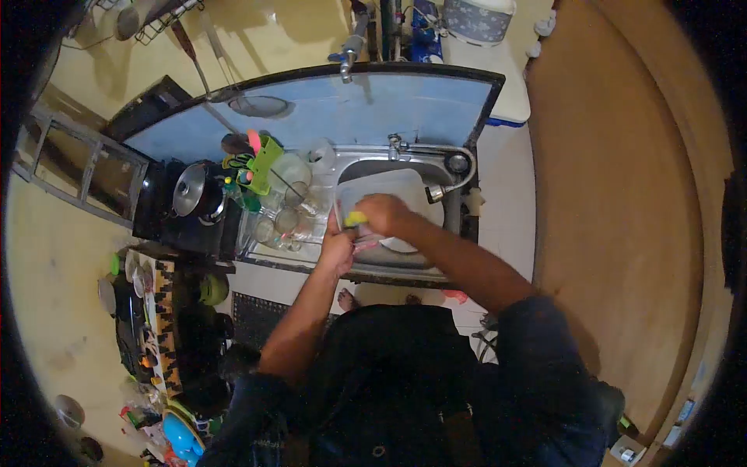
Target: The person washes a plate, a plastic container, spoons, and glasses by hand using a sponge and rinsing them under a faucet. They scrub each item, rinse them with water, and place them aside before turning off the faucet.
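Over the left part of the sink basin point(438, 259), my left hand point(337, 251) is closed on the near left edge of a translucent plastic container point(384, 184). A yellow sponge point(355, 219) is in my right hand point(387, 215), whose fingers are closed around it inside the container. A white round item point(398, 245) shows partly beneath my right forearm. Something pink, too small to make out, shows beside my left hand.
A flexible faucet point(440, 192) curves over the basin's right side. Glassware point(289, 220) and a green utensil holder point(264, 163) stand on the drainboard at left. Farther left, a lidded pot point(189, 191) sits on the stove.
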{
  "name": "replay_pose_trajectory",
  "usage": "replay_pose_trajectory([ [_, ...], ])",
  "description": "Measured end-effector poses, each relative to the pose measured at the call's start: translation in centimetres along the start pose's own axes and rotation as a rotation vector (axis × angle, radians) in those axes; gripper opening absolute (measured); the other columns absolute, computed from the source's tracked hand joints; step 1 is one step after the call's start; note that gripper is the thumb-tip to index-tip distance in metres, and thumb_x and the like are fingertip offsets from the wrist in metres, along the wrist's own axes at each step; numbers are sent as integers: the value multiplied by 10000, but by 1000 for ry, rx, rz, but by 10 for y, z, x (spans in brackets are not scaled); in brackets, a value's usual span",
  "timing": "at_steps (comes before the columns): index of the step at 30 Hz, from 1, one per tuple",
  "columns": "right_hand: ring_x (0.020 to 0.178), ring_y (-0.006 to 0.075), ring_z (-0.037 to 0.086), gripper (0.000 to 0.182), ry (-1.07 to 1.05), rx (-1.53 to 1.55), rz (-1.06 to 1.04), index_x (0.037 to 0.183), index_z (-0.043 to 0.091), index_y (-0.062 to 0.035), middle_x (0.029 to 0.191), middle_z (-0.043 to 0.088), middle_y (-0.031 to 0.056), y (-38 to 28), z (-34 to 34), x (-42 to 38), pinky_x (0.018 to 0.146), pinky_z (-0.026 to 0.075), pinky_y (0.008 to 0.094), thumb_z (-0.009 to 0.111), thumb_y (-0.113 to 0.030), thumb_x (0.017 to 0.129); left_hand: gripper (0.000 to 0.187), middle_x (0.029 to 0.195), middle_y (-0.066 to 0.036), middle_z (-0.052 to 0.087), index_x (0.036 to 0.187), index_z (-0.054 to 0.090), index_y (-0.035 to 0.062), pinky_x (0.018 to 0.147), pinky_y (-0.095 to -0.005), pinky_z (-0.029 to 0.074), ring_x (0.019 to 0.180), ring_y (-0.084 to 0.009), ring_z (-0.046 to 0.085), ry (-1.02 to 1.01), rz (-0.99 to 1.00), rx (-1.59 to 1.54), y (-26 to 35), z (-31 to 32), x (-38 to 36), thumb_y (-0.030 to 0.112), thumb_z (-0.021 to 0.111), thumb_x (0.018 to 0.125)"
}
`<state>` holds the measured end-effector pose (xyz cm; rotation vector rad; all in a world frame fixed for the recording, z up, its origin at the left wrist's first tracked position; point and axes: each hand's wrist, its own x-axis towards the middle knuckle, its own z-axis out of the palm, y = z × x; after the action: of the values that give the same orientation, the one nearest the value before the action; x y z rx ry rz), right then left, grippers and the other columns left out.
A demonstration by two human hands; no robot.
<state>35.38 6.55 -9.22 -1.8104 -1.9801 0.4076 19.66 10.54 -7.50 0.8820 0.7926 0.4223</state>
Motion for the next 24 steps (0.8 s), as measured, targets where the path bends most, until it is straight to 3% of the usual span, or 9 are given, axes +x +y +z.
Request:
replay_pose_trajectory([
  [3, 833, 359, 582, 246, 170, -50, 182, 971, 558, -55, 870, 591, 151, 17, -27, -7, 729, 482, 443, 562, -99, 728, 685, 1169, -130, 458, 1366, 151, 291, 682, -408, 562, 928, -282, 588, 23, 28, 54, 19, 6, -8, -49, 409, 830],
  [5, 763, 352, 604, 280, 531, -71, 286, 1011, 539, -12, 893, 605, 161, 17, -37, -2, 689, 502, 426, 511, -109, 749, 702, 1174, -136, 456, 1374, 122, 299, 679, -404, 563, 927, -285, 591, 33, 35, 40, 25, 8, -5, -50, 398, 831],
  [8, 779, 356, 599, 306, 348, 16, 351, 1027, 539, 2, 910, 599, 175, -8, -31, 18, 711, 495, 431, 521, -115, 745, 770, 1239, -140, 445, 1408, 57, 323, 651, -408, 568, 917, -303, 594, 8, 38, 78, 24, 13, -1, -81, 370, 833],
  [10, 790, 363, 590, 309, 583, -6, 95, 1027, 547, -11, 894, 592, 176, -7, -3, 15, 731, 485, 434, 530, -123, 740, 816, 1238, -150, 438, 1411, 9, 346, 638, -404, 565, 932, -322, 595, -92, 59, 97, 24, 24, -1, -93, 359, 819],
  [14, 881, 350, 587, 203, 123, 15, -52, 933, 585, -32, 934, 604, 194, 5, -28, -2, 755, 476, 432, 512, -64, 745, 834, 1273, -159, 400, 1409, -19, 365, 633, -409, 563, 951, -337, 592, -77, -12, 20, 20, 13, -4, -96, 362, 828],
  [16, 866, 355, 586, 186, 185, -45, 455, 904, 597, -30, 931, 597, 208, 12, -48, -4, 743, 477, 435, 504, -52, 745, 858, 1337, -161, 330, 1404, -41, 379, 640, -407, 563, 967, -339, 581, -49, -68, -11, 18, 10, -9, -105, 368, 826],
  [21, 855, 366, 590, 231, 588, 185, 60, 925, 604, -37, 882, 615, 192, -3, 8, 18, 777, 461, 463, 576, -170, 738, 899, 1249, -131, 369, 1401, -4, 405, 648, -402, 561, 950, -313, 576, -60, 84, 68, 13, 18, 0, -130, 377, 787],
  [23, 882, 372, 579, 316, 96, 286, 66, 984, 593, -54, 906, 609, 193, -23, -10, 12, 780, 458, 464, 613, -233, 726, 909, 1197, -120, 395, 1401, 6, 410, 647, -402, 560, 937, -297, 577, -91, 193, 38, 12, 11, 5, -133, 381, 775],
  [24, 882, 372, 579, 316, 93, 293, 70, 984, 593, -54, 906, 609, 193, -33, -20, 1, 780, 458, 464, 613, -233, 726, 894, 1161, -112, 407, 1404, 31, 400, 646, -410, 561, 910, -287, 582, -95, 190, 55, 17, 5, 5, -127, 389, 777],
])
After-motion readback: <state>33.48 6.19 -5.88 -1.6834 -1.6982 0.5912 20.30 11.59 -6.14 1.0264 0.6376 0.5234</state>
